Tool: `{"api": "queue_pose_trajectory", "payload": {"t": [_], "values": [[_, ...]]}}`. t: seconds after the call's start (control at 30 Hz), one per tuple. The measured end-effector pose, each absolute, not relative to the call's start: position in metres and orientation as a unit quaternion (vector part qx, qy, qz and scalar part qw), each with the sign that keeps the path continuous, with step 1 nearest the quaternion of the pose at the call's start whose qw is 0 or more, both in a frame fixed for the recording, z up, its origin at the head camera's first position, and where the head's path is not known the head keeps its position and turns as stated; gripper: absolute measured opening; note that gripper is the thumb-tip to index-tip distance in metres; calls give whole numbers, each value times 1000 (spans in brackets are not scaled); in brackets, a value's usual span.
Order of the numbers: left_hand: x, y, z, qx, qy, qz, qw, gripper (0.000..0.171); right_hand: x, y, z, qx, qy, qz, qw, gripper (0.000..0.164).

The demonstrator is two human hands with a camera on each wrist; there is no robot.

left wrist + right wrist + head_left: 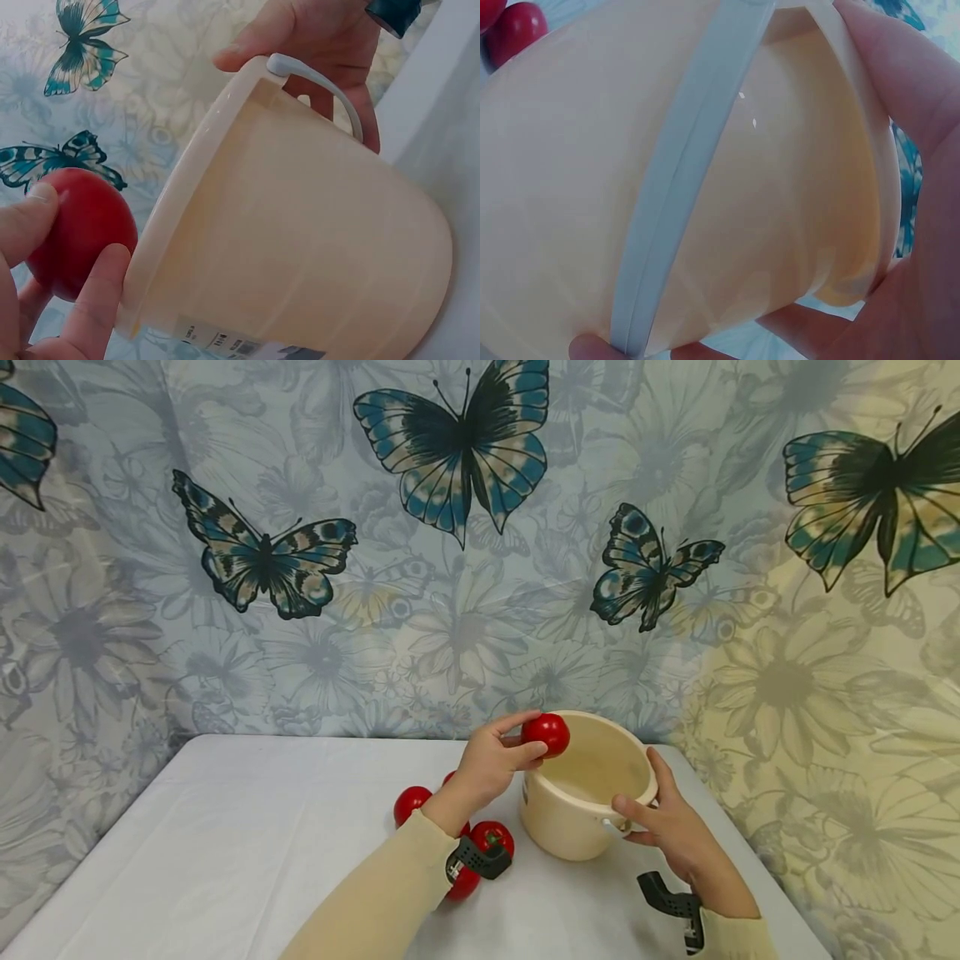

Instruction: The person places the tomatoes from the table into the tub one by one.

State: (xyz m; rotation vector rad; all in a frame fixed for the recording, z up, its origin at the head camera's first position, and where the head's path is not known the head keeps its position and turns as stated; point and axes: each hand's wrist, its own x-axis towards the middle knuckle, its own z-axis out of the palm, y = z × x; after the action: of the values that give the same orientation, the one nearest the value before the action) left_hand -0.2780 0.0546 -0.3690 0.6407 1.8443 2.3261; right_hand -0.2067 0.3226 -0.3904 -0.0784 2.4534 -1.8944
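A cream plastic bucket (pixel 562 822) stands on the table with its mouth tipped a little towards the viewer. My left hand (pixel 483 768) pinches a red tomato (pixel 547 735) between thumb and fingers, right at the bucket's left rim. In the left wrist view that tomato (pixel 82 232) is beside the rim, outside the wall. My right hand (pixel 675 831) grips the bucket's right side, its thumb over the rim. A pale grey handle (pixel 694 172) hangs down the outer wall, with right fingertips near its lower end.
Several more tomatoes (pixel 412 804) lie on the white-covered table (pixel 225 843) left of the bucket, partly hidden by the left forearm. A butterfly-print cloth (pixel 465 635) hangs behind the table's back edge and along its sides. Dark straps (pixel 671 897) circle both wrists.
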Motion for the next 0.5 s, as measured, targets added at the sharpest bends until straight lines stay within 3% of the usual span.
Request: {"api": "queue_pose_trajectory", "payload": {"t": [0.2,0.5], "values": [[-277,53,-367,242,676,695,25,53,-207,322,-392,-21,792,-610,22,106],[-275,49,-360,257,707,657,49,79,-206,322,-392,-19,795,-606,16,107]]}}
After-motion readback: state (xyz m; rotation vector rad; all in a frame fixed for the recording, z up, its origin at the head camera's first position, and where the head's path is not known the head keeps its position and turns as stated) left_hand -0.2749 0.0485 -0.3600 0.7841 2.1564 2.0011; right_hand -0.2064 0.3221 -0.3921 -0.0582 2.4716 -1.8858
